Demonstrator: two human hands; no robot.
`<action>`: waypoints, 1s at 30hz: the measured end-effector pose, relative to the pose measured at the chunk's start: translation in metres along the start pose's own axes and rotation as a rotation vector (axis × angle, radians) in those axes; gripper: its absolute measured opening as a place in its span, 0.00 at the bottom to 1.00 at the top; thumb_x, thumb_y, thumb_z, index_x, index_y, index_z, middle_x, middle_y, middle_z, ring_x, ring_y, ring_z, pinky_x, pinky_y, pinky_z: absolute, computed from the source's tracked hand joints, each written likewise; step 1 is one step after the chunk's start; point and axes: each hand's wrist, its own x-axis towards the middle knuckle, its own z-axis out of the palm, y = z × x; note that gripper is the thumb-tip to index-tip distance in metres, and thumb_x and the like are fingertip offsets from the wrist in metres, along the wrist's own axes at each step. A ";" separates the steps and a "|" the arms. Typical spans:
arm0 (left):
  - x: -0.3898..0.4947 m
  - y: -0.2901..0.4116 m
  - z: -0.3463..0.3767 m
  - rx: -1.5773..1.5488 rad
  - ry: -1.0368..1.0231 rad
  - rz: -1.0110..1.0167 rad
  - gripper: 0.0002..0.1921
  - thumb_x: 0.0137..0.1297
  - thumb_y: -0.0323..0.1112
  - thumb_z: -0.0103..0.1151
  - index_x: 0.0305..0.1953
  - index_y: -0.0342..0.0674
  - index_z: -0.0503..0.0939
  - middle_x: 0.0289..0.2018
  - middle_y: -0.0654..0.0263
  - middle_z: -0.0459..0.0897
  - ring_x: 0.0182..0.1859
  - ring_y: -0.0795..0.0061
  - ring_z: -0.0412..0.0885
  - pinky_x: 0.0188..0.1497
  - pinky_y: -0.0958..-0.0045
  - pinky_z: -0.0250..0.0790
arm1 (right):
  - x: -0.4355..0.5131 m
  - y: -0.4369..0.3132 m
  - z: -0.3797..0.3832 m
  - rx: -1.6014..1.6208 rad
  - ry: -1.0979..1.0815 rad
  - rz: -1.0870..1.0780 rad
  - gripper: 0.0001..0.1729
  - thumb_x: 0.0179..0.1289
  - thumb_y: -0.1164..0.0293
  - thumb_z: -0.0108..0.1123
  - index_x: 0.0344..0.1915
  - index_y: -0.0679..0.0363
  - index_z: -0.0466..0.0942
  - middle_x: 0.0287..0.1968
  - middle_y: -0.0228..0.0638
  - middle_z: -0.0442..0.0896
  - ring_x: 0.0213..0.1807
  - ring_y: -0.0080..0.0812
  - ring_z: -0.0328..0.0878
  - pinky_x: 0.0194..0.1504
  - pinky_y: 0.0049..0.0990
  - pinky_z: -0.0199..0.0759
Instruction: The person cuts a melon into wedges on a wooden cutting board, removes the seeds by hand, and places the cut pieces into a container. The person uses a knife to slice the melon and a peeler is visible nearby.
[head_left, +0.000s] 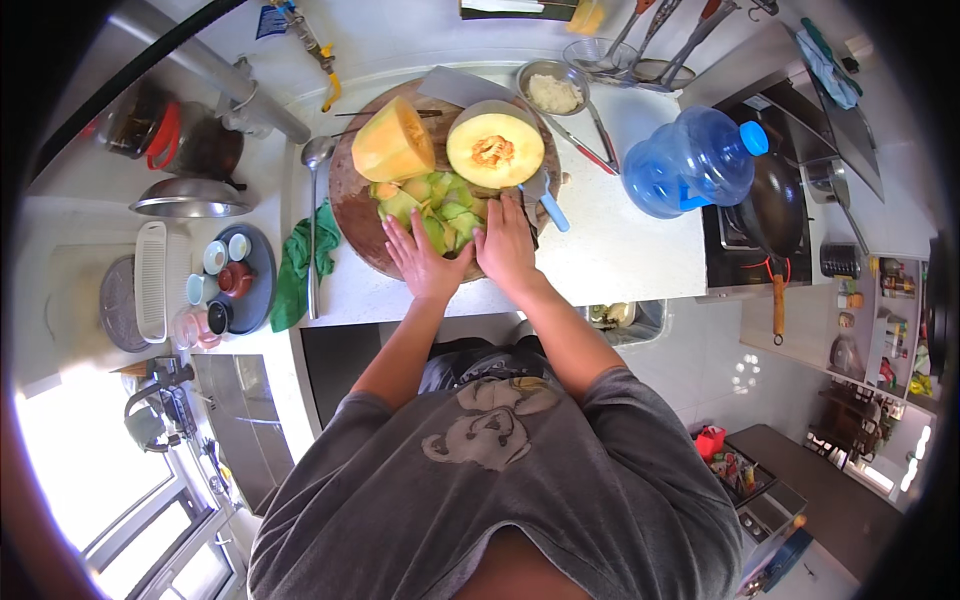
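Note:
My left hand (430, 262) lies palm down with fingers spread against the left and near side of a pile of green melon peelings (448, 199). At its right side rests my right hand (506, 244), fingers extended and thumb apart; the two thumbs nearly meet. The pile sits on a round wooden cutting board (360, 217). Behind it are a peeled orange melon piece (390, 142) and a melon half (517, 146), cut face showing seeds. Right of my right hand is a peeler with a light-blue handle (553, 212). A broad knife blade (465, 86) lies at the board's far edge.
A large blue water jug (667, 165) stands right, before a wok (772, 202) on the stove. Farther back are a metal bowl of white food (553, 90) and red-handled tongs (581, 146). Left are a long ladle (313, 225), a green cloth (292, 281) and a tea tray (259, 292).

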 end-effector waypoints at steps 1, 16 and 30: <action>0.001 0.000 0.000 0.008 -0.002 -0.007 0.64 0.50 0.64 0.76 0.81 0.40 0.52 0.81 0.33 0.43 0.84 0.37 0.38 0.82 0.36 0.39 | 0.004 -0.004 0.004 -0.001 -0.013 0.035 0.34 0.64 0.66 0.69 0.66 0.69 0.71 0.63 0.61 0.75 0.64 0.61 0.74 0.68 0.50 0.68; 0.027 -0.020 -0.001 0.018 -0.085 0.256 0.52 0.53 0.50 0.75 0.80 0.53 0.61 0.81 0.43 0.51 0.83 0.39 0.49 0.71 0.23 0.53 | 0.009 -0.035 0.045 0.615 0.073 0.261 0.45 0.58 0.76 0.72 0.75 0.63 0.63 0.65 0.55 0.77 0.66 0.52 0.77 0.65 0.42 0.73; 0.027 -0.030 -0.014 -0.278 0.080 0.558 0.36 0.46 0.43 0.77 0.60 0.43 0.81 0.70 0.43 0.72 0.71 0.37 0.70 0.69 0.42 0.64 | 0.000 -0.048 0.053 1.766 -0.201 0.596 0.40 0.70 0.86 0.52 0.81 0.61 0.59 0.73 0.38 0.73 0.69 0.29 0.73 0.67 0.28 0.70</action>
